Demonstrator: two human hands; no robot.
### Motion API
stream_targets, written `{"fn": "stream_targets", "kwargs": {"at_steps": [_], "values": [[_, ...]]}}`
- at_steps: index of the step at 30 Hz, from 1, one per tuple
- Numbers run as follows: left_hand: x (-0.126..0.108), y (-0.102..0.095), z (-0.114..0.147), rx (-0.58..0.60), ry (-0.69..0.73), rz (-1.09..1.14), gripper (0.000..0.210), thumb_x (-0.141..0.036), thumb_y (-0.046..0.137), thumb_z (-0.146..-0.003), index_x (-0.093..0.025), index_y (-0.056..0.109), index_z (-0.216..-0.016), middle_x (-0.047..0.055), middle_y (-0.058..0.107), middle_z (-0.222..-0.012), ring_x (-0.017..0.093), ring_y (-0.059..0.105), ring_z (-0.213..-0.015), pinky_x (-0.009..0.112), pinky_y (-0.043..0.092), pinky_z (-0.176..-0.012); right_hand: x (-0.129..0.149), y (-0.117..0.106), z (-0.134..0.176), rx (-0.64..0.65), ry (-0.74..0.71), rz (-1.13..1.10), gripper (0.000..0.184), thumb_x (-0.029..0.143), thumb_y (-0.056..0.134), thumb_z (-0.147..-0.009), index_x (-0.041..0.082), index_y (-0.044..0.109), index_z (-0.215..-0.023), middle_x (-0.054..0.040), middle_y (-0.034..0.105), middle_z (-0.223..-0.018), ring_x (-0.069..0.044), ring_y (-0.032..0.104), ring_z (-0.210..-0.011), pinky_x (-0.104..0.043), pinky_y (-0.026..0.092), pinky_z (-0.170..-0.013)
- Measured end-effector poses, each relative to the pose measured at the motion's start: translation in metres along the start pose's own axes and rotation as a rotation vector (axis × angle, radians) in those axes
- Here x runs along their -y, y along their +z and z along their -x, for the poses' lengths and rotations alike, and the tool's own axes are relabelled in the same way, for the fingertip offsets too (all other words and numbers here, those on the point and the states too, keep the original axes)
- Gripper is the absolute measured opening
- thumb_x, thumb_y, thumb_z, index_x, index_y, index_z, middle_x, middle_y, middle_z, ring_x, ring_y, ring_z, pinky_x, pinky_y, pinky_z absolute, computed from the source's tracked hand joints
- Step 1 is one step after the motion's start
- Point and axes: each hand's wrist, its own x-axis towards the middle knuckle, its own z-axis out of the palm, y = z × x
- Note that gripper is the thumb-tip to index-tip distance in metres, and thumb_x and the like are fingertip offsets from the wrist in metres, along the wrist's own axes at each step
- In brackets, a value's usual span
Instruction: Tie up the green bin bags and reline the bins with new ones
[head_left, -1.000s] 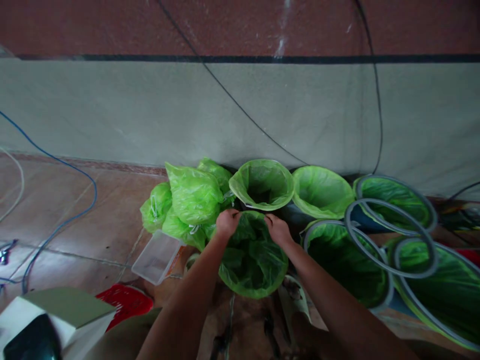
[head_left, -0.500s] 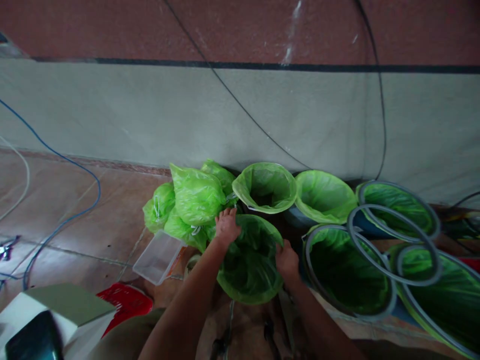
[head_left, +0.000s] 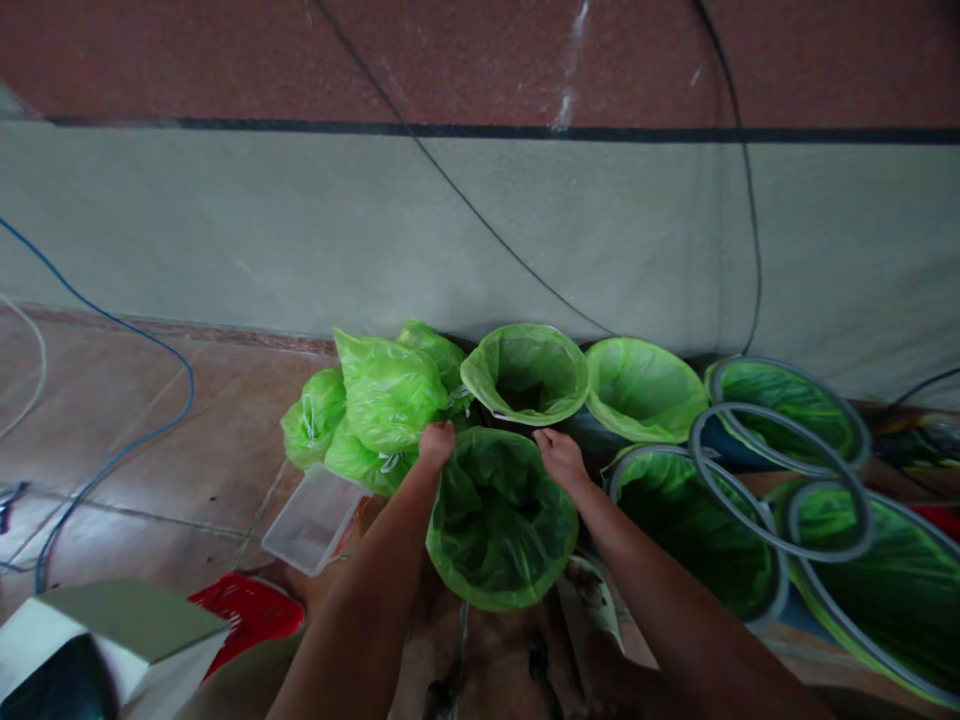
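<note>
Head view, looking down at the floor (head_left: 172, 440) beside a grey wall (head_left: 300, 230). The left hand (head_left: 436, 443) and right hand (head_left: 559, 457) both pinch the far rim of a green bag-lined container (head_left: 499, 520), fingers closed on the plastic at either side of its mouth; the container stands on the floor directly before the person. Just behind it stand two further lined containers (head_left: 525, 372) (head_left: 645, 388), nearly touching its rim. To the left, tied green bags (head_left: 382, 395) are piled against the wall, with a clear plastic tub (head_left: 311, 520) just in front of them and a red object (head_left: 251, 610) nearer the camera. To the right, grey hoops (head_left: 780, 480) overlap one another over more green-lined containers (head_left: 697, 540), close to the right forearm. A blue cable (head_left: 142, 340) crosses the floor at left; a black cable (head_left: 480, 215) runs down the wall. No readable writing or label appears. Compared with half a second earlier, the right hand has risen from the near right side of the rim to its far edge, and the left hand has closed on the rim.
</note>
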Motion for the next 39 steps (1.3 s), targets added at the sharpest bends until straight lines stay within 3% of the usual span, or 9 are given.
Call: {"fn": "stream_targets", "kwargs": {"at_steps": [3, 9, 14, 19, 22, 26, 31, 35, 39], "values": [[0.012, 0.004, 0.004, 0.102, 0.015, 0.067, 0.03, -0.028, 0.051, -0.088, -0.012, 0.074, -0.078, 0.01, 0.073, -0.075, 0.022, 0.07, -0.079, 0.031, 0.053, -0.075, -0.005, 0.01, 0.0, 0.099, -0.078, -0.009, 0.039, 0.035, 0.038, -0.097, 0.016, 0.072, -0.091, -0.0083, 0.074, -0.091, -0.019, 0.066, -0.084, -0.026, 0.045, -0.076], [0.02, 0.0, 0.016, 0.178, 0.209, 0.174, 0.025, -0.029, 0.059, -0.083, -0.016, 0.074, -0.1, 0.004, 0.075, -0.099, 0.016, 0.068, -0.088, 0.024, 0.053, -0.081, -0.02, 0.015, 0.011, 0.101, -0.141, 0.01, 0.03, 0.023, 0.052, -0.091, 0.018, 0.065, -0.118, -0.0074, 0.07, -0.116, -0.02, 0.064, -0.105, -0.028, 0.043, -0.093], [0.014, -0.01, 0.028, 0.208, 0.418, -0.228, 0.03, -0.025, 0.058, -0.084, -0.025, 0.069, -0.111, 0.002, 0.072, -0.111, 0.018, 0.066, -0.102, 0.028, 0.049, -0.095, -0.017, 0.014, 0.017, 0.177, -0.106, 0.196, 0.033, 0.017, 0.052, -0.09, 0.016, 0.058, -0.123, -0.01, 0.071, -0.108, -0.022, 0.065, -0.103, -0.029, 0.044, -0.087], [0.006, -0.011, 0.046, 0.21, 0.319, -0.606, 0.047, -0.021, 0.053, -0.085, -0.02, 0.053, -0.132, 0.013, 0.07, -0.112, 0.026, 0.065, -0.106, 0.038, 0.049, -0.094, -0.01, 0.015, 0.034, 0.173, 0.045, 0.352, 0.034, 0.02, 0.044, -0.094, 0.013, 0.05, -0.127, -0.0143, 0.07, -0.099, -0.027, 0.068, -0.091, -0.033, 0.046, -0.074], [-0.001, -0.016, 0.051, 0.212, 0.287, -0.646, 0.059, -0.016, 0.058, -0.079, -0.016, 0.047, -0.137, 0.017, 0.068, -0.112, 0.03, 0.065, -0.107, 0.046, 0.048, -0.094, -0.007, 0.009, 0.035, 0.192, 0.051, 0.355, 0.039, 0.025, 0.052, -0.091, 0.01, 0.051, -0.127, -0.0176, 0.068, -0.107, -0.029, 0.067, -0.098, -0.035, 0.047, -0.078], [-0.019, -0.026, 0.045, 0.202, 0.323, -0.574, 0.08, -0.035, 0.076, -0.068, -0.021, 0.044, -0.14, 0.015, 0.058, -0.132, 0.034, 0.055, -0.122, 0.049, 0.043, -0.101, 0.002, -0.004, 0.022, 0.085, -0.015, 0.167, 0.048, 0.038, 0.055, -0.091, 0.01, 0.052, -0.13, -0.0167, 0.063, -0.123, -0.025, 0.062, -0.111, -0.032, 0.045, -0.091], [-0.049, -0.009, 0.034, 0.204, 0.411, -0.362, 0.046, -0.045, 0.051, -0.09, -0.022, 0.057, -0.129, 0.009, 0.063, -0.128, 0.023, 0.06, -0.116, 0.034, 0.046, -0.099, 0.019, -0.003, 0.0, 0.082, -0.049, 0.054, 0.04, 0.04, 0.034, -0.1, 0.017, 0.066, -0.108, -0.0091, 0.072, -0.107, -0.02, 0.066, -0.101, -0.027, 0.045, -0.087], [-0.056, 0.014, 0.035, 0.222, 0.449, -0.451, 0.035, -0.041, 0.044, -0.094, -0.024, 0.065, -0.115, 0.008, 0.069, -0.117, 0.025, 0.063, -0.109, 0.04, 0.045, -0.098, 0.019, 0.012, -0.003, 0.112, -0.111, 0.168, 0.031, 0.034, 0.041, -0.099, 0.02, 0.068, -0.107, -0.0075, 0.072, -0.106, -0.02, 0.066, -0.098, -0.026, 0.044, -0.083], [-0.049, 0.022, 0.038, 0.193, 0.512, -0.55, 0.024, -0.027, 0.047, -0.091, -0.023, 0.065, -0.107, 0.007, 0.07, -0.112, 0.024, 0.064, -0.108, 0.044, 0.039, -0.103, 0.014, 0.02, 0.002, 0.109, -0.145, 0.27, 0.024, 0.027, 0.05, -0.094, 0.02, 0.066, -0.111, -0.0074, 0.072, -0.104, -0.02, 0.066, -0.096, -0.025, 0.043, -0.08]]}}
